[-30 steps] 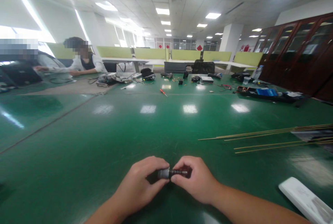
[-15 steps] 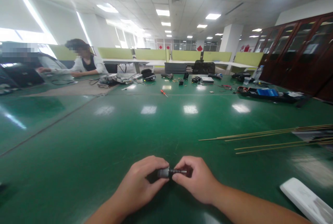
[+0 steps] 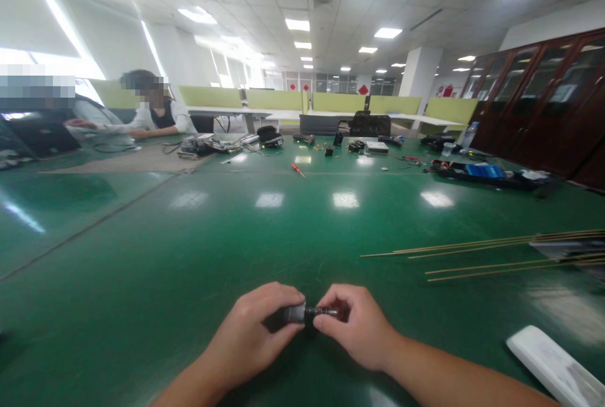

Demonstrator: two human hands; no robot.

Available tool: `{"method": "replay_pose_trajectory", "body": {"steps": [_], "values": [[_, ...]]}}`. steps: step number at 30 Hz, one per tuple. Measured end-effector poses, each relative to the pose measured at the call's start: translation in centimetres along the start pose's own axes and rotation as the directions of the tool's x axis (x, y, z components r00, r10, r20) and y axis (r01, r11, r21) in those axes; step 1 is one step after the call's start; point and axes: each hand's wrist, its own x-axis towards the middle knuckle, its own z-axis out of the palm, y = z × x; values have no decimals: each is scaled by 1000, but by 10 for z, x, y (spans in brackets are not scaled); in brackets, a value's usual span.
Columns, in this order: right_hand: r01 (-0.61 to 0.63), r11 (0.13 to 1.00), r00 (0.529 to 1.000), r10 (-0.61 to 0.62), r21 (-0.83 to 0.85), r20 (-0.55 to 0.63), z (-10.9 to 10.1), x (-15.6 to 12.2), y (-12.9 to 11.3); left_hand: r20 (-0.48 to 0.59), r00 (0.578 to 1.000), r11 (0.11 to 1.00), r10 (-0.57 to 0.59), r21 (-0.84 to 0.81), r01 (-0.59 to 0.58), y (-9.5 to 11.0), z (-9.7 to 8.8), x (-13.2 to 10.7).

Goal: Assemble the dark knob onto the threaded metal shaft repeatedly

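Over the near middle of the green table (image 3: 265,237), I have the left hand (image 3: 255,326) gripping a small grey block (image 3: 297,313) between thumb and fingers, while the right hand (image 3: 353,325) pinches the dark ridged shaft (image 3: 318,311) meeting its right end. Near right sits a white case (image 3: 551,360).

Grey blocky piece (image 3: 296,313) pinched in left hand (image 3: 255,328); slim, dark, ringed shaft (image 3: 325,311) held roughly level beside it in right hand (image 3: 358,325). Whether the two are joined cannot be made out.
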Motion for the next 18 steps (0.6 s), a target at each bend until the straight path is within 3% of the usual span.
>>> {"method": "replay_pose_trajectory", "body": {"steps": [18], "values": [[-4,1000,1000,5,25,-23,0,-1,-3,-13,1000,1000,16,7,-16,-3,-4,-1]]}}
